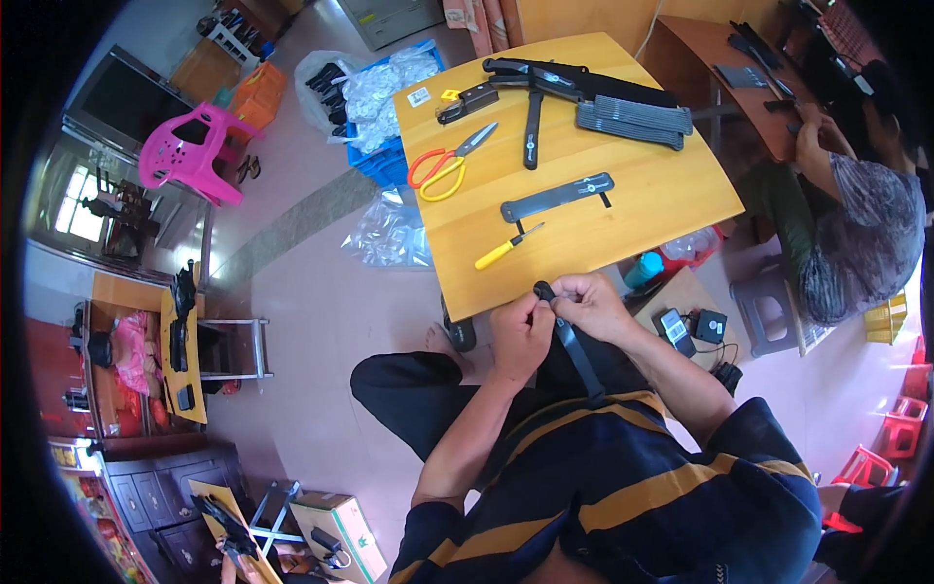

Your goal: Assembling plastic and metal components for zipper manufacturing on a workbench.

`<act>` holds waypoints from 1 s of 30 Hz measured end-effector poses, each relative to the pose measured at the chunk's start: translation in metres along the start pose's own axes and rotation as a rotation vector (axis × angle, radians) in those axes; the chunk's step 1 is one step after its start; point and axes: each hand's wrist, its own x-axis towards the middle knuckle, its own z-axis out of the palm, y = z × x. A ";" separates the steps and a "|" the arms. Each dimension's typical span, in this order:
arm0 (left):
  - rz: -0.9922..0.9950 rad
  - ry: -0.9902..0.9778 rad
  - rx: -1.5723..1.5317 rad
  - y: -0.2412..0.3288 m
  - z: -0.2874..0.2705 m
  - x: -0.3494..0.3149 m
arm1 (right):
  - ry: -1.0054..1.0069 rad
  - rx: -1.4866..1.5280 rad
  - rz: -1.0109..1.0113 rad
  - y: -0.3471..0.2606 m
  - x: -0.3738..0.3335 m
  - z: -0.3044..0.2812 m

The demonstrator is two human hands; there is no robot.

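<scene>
Above my lap, just off the near edge of the yellow table (574,255), a black strap (582,365) is held up by both hands. Pinched fingers of my left hand (522,333) grip it near its upper end. My right hand (592,308) closes on the same end from the other side, and the fingers cover what lies between them. The strap's lower part hangs down toward my shirt. Nearest on the table is a small screwdriver-like tool with a yellow handle (498,254). Beyond it lies a flat black strap (557,199) with small tabs.
Scissors (446,173) with red and yellow handles lie left on the table. Farther back are a stack of dark straps (632,119), a single strap (532,129) and a black tool (470,101). A blue crate (377,156) stands left; a co-worker (861,219) sits right.
</scene>
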 end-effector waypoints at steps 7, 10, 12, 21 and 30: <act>0.171 -0.053 0.097 -0.001 -0.006 0.010 | -0.163 0.109 0.107 -0.007 -0.001 -0.015; 0.237 -0.105 0.156 0.013 -0.011 0.021 | -0.123 0.017 0.114 -0.042 0.001 -0.025; 0.261 -0.104 0.112 0.015 -0.008 0.024 | -0.169 -0.144 0.039 -0.045 0.007 -0.029; 0.140 -0.152 -0.006 0.019 -0.009 0.015 | -0.172 -0.511 -0.354 -0.037 0.010 -0.034; 0.084 -0.119 -0.200 0.013 -0.009 0.010 | -0.086 -0.157 -0.258 -0.024 0.004 -0.023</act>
